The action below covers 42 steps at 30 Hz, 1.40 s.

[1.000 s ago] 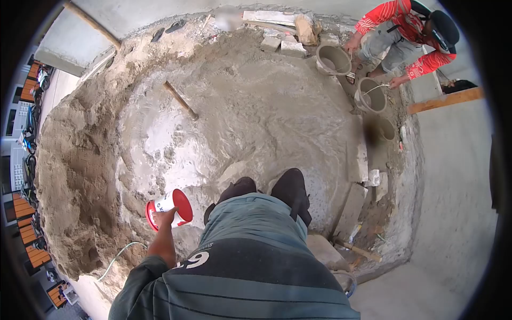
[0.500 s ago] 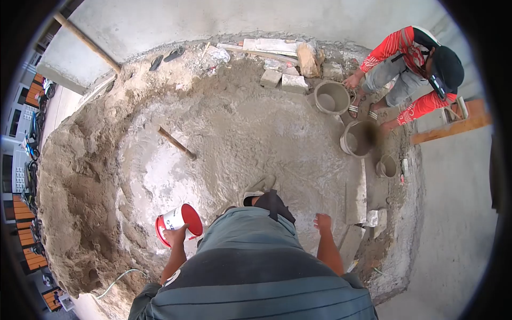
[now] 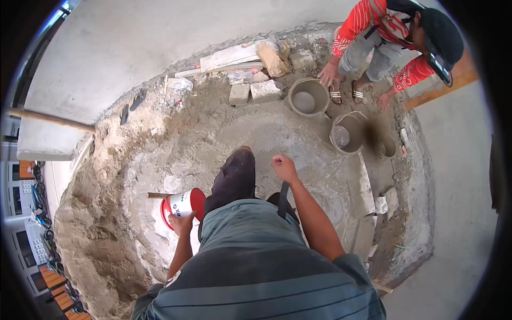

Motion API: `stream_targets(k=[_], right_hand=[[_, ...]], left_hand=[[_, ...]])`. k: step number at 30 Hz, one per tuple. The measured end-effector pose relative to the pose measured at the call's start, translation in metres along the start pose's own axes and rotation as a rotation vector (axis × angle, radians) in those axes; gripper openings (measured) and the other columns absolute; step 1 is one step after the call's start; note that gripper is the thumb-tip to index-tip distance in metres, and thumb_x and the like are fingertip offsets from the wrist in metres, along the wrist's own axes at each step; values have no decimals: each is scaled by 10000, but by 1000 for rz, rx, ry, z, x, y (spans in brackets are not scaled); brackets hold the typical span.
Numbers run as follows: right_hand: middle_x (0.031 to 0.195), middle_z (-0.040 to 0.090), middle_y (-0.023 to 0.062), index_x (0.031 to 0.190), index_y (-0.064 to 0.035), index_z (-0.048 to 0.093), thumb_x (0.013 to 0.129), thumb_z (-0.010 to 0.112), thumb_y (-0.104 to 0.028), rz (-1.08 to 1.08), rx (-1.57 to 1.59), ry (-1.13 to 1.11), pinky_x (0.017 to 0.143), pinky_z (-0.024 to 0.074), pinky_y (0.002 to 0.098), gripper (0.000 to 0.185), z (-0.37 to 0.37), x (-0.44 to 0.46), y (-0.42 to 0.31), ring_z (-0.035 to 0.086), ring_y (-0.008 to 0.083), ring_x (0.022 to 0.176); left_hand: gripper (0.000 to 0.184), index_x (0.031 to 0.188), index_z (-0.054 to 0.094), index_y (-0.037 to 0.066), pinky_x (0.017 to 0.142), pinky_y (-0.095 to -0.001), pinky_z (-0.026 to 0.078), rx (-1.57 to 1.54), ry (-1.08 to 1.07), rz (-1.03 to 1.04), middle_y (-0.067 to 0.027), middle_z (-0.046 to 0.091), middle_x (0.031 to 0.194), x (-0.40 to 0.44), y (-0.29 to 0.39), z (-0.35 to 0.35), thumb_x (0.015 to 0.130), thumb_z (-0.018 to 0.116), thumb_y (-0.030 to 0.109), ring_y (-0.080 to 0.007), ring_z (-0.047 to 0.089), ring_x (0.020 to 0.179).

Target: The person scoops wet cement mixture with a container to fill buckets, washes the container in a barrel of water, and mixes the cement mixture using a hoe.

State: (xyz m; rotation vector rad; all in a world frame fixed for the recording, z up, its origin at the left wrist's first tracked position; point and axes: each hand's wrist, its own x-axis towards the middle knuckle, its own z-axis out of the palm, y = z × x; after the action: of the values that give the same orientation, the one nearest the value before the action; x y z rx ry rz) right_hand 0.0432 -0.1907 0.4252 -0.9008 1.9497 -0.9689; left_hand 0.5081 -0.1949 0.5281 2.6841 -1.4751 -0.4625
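Note:
My left hand [image 3: 182, 222] grips a white and red bucket [image 3: 181, 205], tilted on its side with its red inside facing right. Just behind the bucket, a wooden handle [image 3: 158, 196] sticks out to the left. My right hand [image 3: 284, 167] hangs in front of my body over the wet mortar [image 3: 298, 144], its fingers curled in with nothing visible in them. My raised knee [image 3: 234, 173] is left of that hand.
At the upper right a person in red sleeves [image 3: 352, 29] bends over, one hand at the rim of a grey bucket [image 3: 292, 101]. Another bucket [image 3: 333, 137] and a smaller pail [image 3: 390, 145] stand nearby. Concrete blocks [image 3: 265, 91] and a sand heap [image 3: 80, 234] edge the mortar.
My view has shifted forward over the mortar, and one knee has risen. My right hand has swung forward and inward. The bucket stays in my left hand. The other person's far hand has left the second bucket.

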Motion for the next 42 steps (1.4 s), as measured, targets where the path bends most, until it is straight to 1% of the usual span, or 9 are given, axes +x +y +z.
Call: stream_targets(k=[5,10,16,22,25,29,36,40,42], right_hand=[[844,720,102,982,1,692,806,735,-250,179,57,341,721,532,321,309,-38,-22,42,688,192,761],[817,706,79,970,-25,700,820,707,-235,955,137,985,598,527,310,258,-57,-142,165,681,177,713],[925,690,42,1035,-68,673,876,656,-243,1429,697,1454,578,522,303,237,31,-237,-2,650,130,722],[930,693,44,1032,-63,673,872,676,-219,1504,696,1286,576,535,313,223,253,-177,-127,666,143,720],[920,692,46,1033,-74,677,885,659,-185,1509,868,1200,557,537,334,186,499,-125,-99,677,159,694],[997,688,32,1092,-96,677,922,616,-217,1526,1816,1230,611,551,367,217,423,-50,-256,678,186,769],[758,669,63,959,-25,698,844,692,-199,1577,1630,2000,496,501,304,209,487,-18,-229,648,143,658],[904,714,84,1038,3,677,845,768,-303,1318,1265,2215,805,521,284,373,392,-86,-218,682,160,880],[1150,651,145,1214,22,592,838,795,-279,813,1422,2312,910,497,309,523,344,-108,-213,646,222,1043]], left_hand=[[1171,1298,354,-105,1065,-483,396,197,-96,316,-249,469,1286,106,132,19,505,909,554,-407,446,1261],[1306,1411,263,-110,1148,-460,339,474,-226,654,-295,370,1454,227,340,43,504,908,573,-411,356,1385],[1371,1447,199,-126,1108,-486,387,602,-252,1167,-300,380,1449,276,617,40,506,908,575,-422,383,1363],[1332,1401,281,-160,1099,-490,386,589,-240,1651,-324,393,1421,230,760,64,496,906,593,-443,413,1325],[1297,1374,317,-172,1093,-480,386,507,-282,1843,-331,429,1382,185,768,82,498,907,581,-439,436,1305],[1208,1336,377,-162,1044,-460,419,429,-544,2053,-292,506,1295,91,742,93,500,921,520,-420,510,1221],[1013,1270,445,-119,956,-463,458,295,-974,2505,-270,575,1175,-86,576,67,539,933,385,-402,577,1102],[1049,1269,409,-112,938,-475,462,486,-957,2835,-279,559,1184,-137,436,70,534,925,431,-421,565,1107],[1033,1242,408,-98,922,-480,464,742,-997,2910,-283,549,1187,-148,349,48,525,925,436,-427,559,1104]])
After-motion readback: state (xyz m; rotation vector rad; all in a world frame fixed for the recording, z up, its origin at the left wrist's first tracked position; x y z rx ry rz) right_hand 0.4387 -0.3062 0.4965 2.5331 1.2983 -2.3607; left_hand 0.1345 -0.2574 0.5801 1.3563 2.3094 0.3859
